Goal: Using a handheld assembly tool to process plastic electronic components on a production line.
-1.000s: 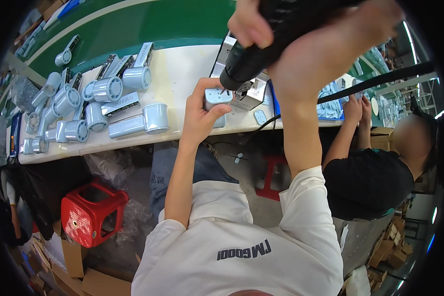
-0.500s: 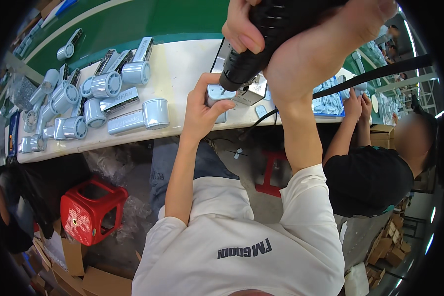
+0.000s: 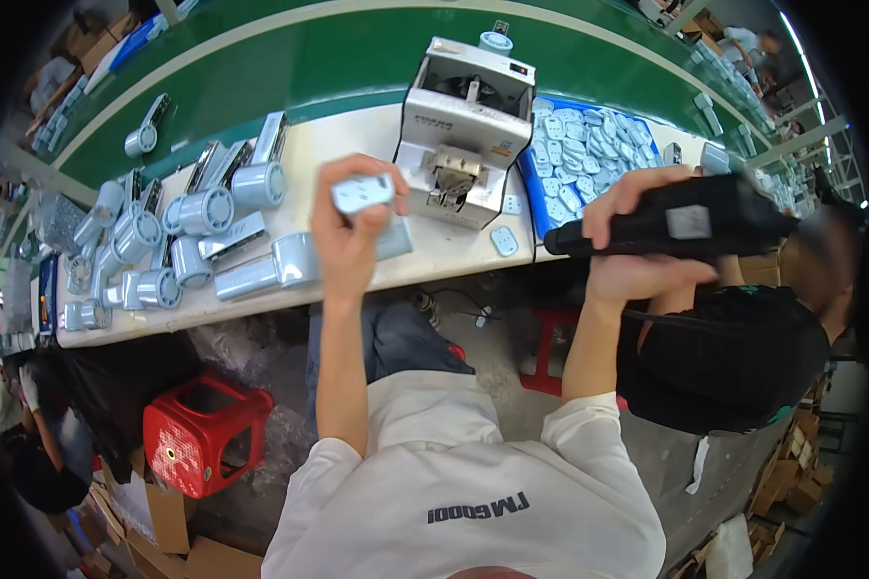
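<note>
My left hand (image 3: 346, 227) is wrapped round a light-blue fan housing (image 3: 364, 194), whose flat end plate with small holes faces up. In my right hand (image 3: 637, 227) is a black electric screwdriver (image 3: 686, 220), lying sideways with its tip toward the left, apart from the housing. Between the hands, on the table, stands a grey screw feeder (image 3: 463, 130). A loose light-blue plate (image 3: 504, 241) lies beside its base. Partly behind my left hand, more light-blue fan parts (image 3: 294, 261) rest near the table's edge.
Several light-blue fans (image 3: 203, 210) crowd the table's left side. A blue tray (image 3: 541, 207) full of small plates stands right of the feeder. A green conveyor (image 3: 343, 53) runs behind. A co-worker in black (image 3: 724, 357) sits at right; a red stool (image 3: 208, 439) stands lower left.
The screwdriver has come off the fan housing and swung right and down in my right hand. My left hand has moved left with the housing. The feeder and tray now show fully.
</note>
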Tool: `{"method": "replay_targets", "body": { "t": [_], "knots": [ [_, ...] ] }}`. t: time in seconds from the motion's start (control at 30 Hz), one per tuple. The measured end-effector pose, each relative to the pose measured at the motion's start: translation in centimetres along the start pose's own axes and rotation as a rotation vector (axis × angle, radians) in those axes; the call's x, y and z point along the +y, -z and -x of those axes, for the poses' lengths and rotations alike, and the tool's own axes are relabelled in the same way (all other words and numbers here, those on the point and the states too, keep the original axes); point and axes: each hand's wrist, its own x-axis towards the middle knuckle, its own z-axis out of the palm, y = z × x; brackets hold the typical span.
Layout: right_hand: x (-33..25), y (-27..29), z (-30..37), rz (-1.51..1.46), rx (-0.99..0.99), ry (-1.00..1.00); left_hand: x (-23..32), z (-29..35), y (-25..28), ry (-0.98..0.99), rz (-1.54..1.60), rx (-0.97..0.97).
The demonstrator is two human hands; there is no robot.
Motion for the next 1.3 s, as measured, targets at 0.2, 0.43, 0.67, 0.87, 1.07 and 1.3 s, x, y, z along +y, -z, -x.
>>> {"method": "replay_targets", "body": {
  "t": [0.2,0.43,0.67,0.87,1.07,1.3],
  "knots": [
    [5.6,2.7,1.4,0.127,0.166,-0.104,2.0,-11.4,0.8,0.006,-0.213,0.012],
    [5.6,2.9,1.2,0.171,0.204,-0.156,-9.3,-24.2,3.4,0.505,-0.725,-0.305],
    [6.1,3.6,2.2,0.117,0.283,-0.205,-19.4,-29.1,-0.5,0.174,-1.430,-1.034],
    [5.8,3.7,3.0,0.168,0.336,-0.123,-25.2,-28.6,-8.4,-0.211,-1.064,-1.363],
    [4.9,2.8,2.2,0.218,0.474,-0.097,-26.3,-28.6,-7.8,-0.137,-0.991,-1.351],
    [5.6,3.1,2.2,0.225,0.429,-0.055,-28.8,-28.2,-8.0,-0.105,-0.837,-1.245]
  ]
}}
